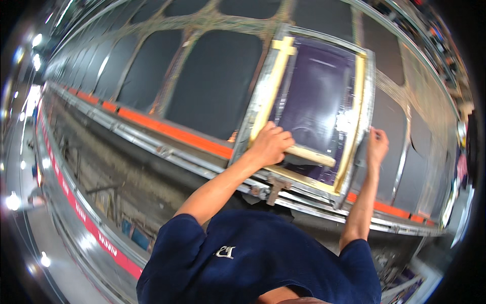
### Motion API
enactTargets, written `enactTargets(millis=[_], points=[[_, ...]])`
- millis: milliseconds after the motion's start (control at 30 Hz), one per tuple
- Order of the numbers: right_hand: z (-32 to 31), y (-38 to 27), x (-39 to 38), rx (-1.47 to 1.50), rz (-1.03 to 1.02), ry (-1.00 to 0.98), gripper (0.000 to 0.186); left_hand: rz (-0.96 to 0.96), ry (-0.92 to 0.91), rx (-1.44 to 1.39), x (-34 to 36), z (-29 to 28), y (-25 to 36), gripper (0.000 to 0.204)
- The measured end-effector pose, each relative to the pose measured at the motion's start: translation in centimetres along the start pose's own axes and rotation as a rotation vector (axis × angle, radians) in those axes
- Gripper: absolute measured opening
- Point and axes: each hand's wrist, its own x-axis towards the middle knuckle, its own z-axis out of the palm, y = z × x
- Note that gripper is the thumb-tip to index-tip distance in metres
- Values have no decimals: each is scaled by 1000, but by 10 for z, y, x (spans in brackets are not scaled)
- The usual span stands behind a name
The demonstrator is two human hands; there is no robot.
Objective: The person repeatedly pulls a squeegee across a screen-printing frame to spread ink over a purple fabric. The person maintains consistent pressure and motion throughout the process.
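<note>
A screen-printing frame (369,91) with a grey metal border and yellow tape along its inner edges lies on the long printing table in front of me. Dark purple ink coats its mesh (316,96), which shines with reflected light. Near the frame's close end, my left hand (271,145) is closed around the left end of a squeegee with a pale wooden bar (314,155). Just outside the frame's right side is my right hand (377,146), its fingers curled together in a pinch. What they hold, if anything, cannot be made out.
Rows of dark rectangular panels (215,81) cover the table. An orange strip (172,133) and a metal rail (126,120) run along its near edge, with a clamp-like bracket (277,190) below the frame. Another long rail with a red band (81,215) stands at left.
</note>
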Motion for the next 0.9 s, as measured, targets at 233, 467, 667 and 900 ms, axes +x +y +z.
enactTargets(millis=[233,467,667,900], points=[[72,-118,-67,226,-5,14,22,25,-18,121,-56,-66,-95,37],[196,-240,-152,298,38,-11,30,-11,-76,129,-153,-172,-219,36],[223,-267,-165,217,119,-54,33,47,-118,162,-227,-178,-218,49],[232,-270,-168,103,203,-101,30,111,30,139,-207,-168,-246,27]])
